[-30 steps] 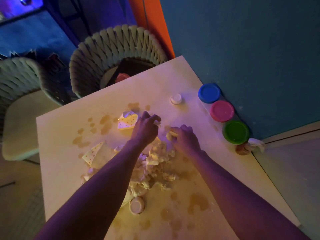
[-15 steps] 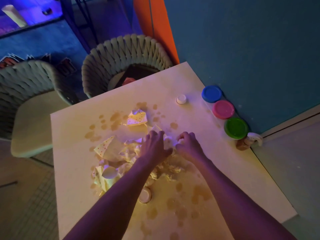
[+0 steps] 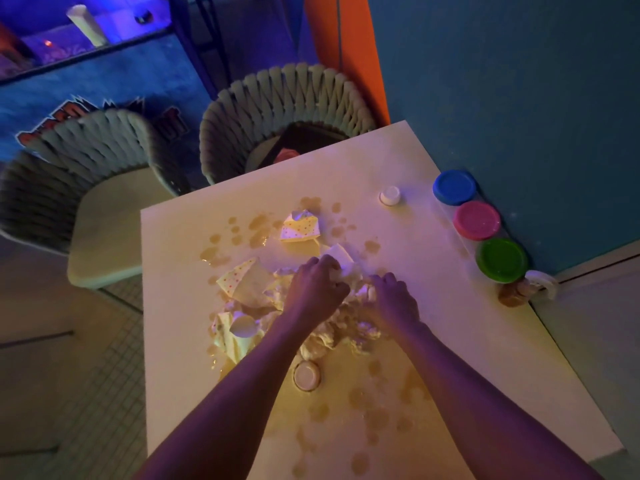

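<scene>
Gripping crumpled paper pile at middle of table | curling left hand fingers over pile's far edge | digging right hand fingers, curled, into pile just beside left | ringed by brown splashes | well apart by wall: blue tub, pink tub, green tub

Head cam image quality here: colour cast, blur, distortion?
Head view: dim; purple-blue cast on the left hand and right hand; warm yellow pool on the table around the crumpled paper pile; wide-angle bows the table edges; left woven chair looks motion-smeared.
</scene>
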Demonstrator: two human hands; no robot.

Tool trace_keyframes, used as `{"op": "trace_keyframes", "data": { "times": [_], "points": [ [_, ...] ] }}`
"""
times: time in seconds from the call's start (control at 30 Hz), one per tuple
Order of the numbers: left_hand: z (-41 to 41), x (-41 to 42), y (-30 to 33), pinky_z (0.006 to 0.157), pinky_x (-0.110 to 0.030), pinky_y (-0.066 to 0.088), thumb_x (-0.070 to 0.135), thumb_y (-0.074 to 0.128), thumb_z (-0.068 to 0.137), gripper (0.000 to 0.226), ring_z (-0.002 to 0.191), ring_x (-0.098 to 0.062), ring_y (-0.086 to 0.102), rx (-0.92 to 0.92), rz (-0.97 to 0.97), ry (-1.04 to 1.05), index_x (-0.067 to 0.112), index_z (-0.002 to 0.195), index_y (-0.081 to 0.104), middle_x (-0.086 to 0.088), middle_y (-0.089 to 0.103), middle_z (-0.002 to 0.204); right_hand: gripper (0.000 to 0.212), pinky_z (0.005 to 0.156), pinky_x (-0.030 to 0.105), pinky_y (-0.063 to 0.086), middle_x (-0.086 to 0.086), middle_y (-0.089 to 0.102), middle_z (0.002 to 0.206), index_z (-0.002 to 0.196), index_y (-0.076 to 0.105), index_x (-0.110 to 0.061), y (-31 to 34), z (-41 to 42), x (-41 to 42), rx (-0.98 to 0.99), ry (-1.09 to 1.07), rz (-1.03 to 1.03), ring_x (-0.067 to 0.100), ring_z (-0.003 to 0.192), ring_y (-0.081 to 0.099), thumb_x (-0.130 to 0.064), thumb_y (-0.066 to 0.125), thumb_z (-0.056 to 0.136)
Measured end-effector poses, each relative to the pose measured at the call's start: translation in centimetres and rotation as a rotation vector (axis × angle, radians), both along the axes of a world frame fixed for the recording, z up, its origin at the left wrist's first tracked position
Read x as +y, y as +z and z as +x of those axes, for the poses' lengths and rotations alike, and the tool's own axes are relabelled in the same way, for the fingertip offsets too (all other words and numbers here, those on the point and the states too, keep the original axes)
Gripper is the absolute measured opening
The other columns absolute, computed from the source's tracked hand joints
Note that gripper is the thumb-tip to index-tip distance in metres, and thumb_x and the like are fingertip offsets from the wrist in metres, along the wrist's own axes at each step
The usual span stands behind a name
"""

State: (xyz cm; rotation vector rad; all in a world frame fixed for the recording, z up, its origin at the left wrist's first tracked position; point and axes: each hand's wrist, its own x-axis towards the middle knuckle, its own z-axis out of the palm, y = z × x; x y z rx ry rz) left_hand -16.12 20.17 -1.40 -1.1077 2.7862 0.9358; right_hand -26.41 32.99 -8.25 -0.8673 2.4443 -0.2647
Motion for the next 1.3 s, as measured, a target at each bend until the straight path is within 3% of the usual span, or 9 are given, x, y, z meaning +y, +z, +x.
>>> {"op": "trace_keyframes", "data": {
  "times": [0.3, 0.47, 0.6, 0.73, 0.83, 0.97, 1.07, 1.17, 1.3],
  "points": [
    [6.6, -4.0, 1.6, 0.071, -0.028, 0.037, 0.017, 0.066, 0.084, 0.018, 0.089, -0.027, 0.06, 0.159, 0.041, 0.379, 0.013, 0.102, 0.063, -0.006, 0.064, 0.098, 0.036, 0.082, 0.039, 0.047, 0.005, 0.05, 0.123, 0.116, 0.054, -0.014, -0.7, 0.3, -0.7, 0.049, 0.018, 0.004, 0.032, 0.115, 0.047, -0.033, 0.059, 0.086],
    [9.0, -5.7, 1.2, 0.083, -0.025, 0.043, 0.005, 0.053, 0.084, 0.046, 0.094, -0.014, 0.06, 0.124, 0.037, 0.257, 0.035, 0.114, 0.07, 0.005, 0.062, 0.112, 0.026, 0.079, 0.036, 0.047, 0.006, 0.061, 0.111, 0.104, 0.057, -0.014, -0.6, 0.4, -0.6, -0.056, -0.071, -0.061, 0.031, 0.109, 0.053, -0.034, 0.059, 0.086],
    [8.7, -6.2, 1.1, 0.076, -0.033, 0.045, 0.02, 0.05, 0.085, 0.026, 0.09, -0.025, 0.063, 0.026, -0.041, 0.287, 0.027, 0.088, 0.075, 0.002, 0.066, 0.095, 0.022, 0.069, 0.032, 0.045, 0.003, 0.06, 0.088, 0.092, 0.054, -0.016, 0.4, 0.5, -0.6, -0.201, -0.293, -0.255, 0.03, 0.088, 0.06, -0.025, 0.061, 0.072],
    [8.2, -6.6, 0.7, 0.069, -0.032, 0.039, 0.051, 0.056, 0.086, 0.031, 0.09, -0.027, 0.058, -0.153, -0.16, 0.24, 0.024, 0.094, 0.07, 0.0, 0.058, 0.097, 0.021, 0.066, 0.029, 0.039, 0.01, 0.063, 0.09, 0.085, 0.061, -0.015, 1.5, 1.2, -1.0, -0.204, -0.365, -0.33, 0.032, 0.086, 0.06, -0.026, 0.057, 0.068],
    [7.7, -6.9, -0.3, 0.069, -0.032, 0.04, 0.042, 0.065, 0.083, 0.029, 0.096, -0.03, 0.061, -0.221, -0.163, 0.162, 0.025, 0.107, 0.064, -0.002, 0.06, 0.11, 0.012, 0.074, 0.033, 0.046, 0.006, 0.051, 0.099, 0.09, 0.061, -0.018, 1.5, 2.0, -1.6, -0.193, -0.334, -0.29, 0.033, 0.09, 0.061, -0.018, 0.06, 0.079],
    [7.0, -7.3, -1.4, 0.078, -0.036, 0.052, 0.04, 0.067, 0.084, 0.051, 0.107, -0.031, 0.062, -0.292, -0.137, 0.115, 0.028, 0.133, 0.056, -0.004, 0.057, 0.13, 0.039, 0.086, 0.031, 0.048, 0.002, 0.04, 0.119, 0.122, 0.056, -0.024, 1.0, 3.3, -1.9, -0.282, -0.145, -0.199, 0.028, 0.104, 0.06, -0.018, 0.063, 0.084],
    [6.6, -7.4, -1.7, 0.072, -0.035, 0.05, 0.035, 0.063, 0.086, 0.037, 0.1, -0.033, 0.064, -0.324, -0.163, 0.106, 0.021, 0.119, 0.068, -0.007, 0.06, 0.121, 0.052, 0.089, 0.034, 0.05, 0.003, 0.04, 0.132, 0.133, 0.053, -0.033, 0.3, 4.3, -2.0, -0.232, -0.061, -0.159, 0.027, 0.111, 0.06, -0.029, 0.068, 0.083],
    [6.6, -7.6, -1.7, 0.064, -0.033, 0.046, 0.027, 0.06, 0.084, 0.023, 0.091, -0.033, 0.063, -0.286, -0.138, 0.122, 0.018, 0.101, 0.073, -0.007, 0.061, 0.111, 0.042, 0.087, 0.035, 0.051, 0.002, 0.043, 0.13, 0.125, 0.06, -0.034, 0.1, 4.9, -2.5, -0.179, -0.094, -0.161, 0.027, 0.108, 0.061, -0.035, 0.068, 0.085],
    [6.9, -7.9, -1.4, 0.066, -0.031, 0.04, 0.03, 0.064, 0.084, 0.025, 0.094, -0.032, 0.063, -0.255, -0.105, 0.119, 0.021, 0.104, 0.073, -0.005, 0.06, 0.114, 0.033, 0.084, 0.038, 0.052, 0.006, 0.044, 0.125, 0.118, 0.063, -0.026, 0.0, 5.2, -2.7, -0.067, -0.102, -0.134, 0.032, 0.104, 0.06, -0.027, 0.066, 0.086]
  ]
}}
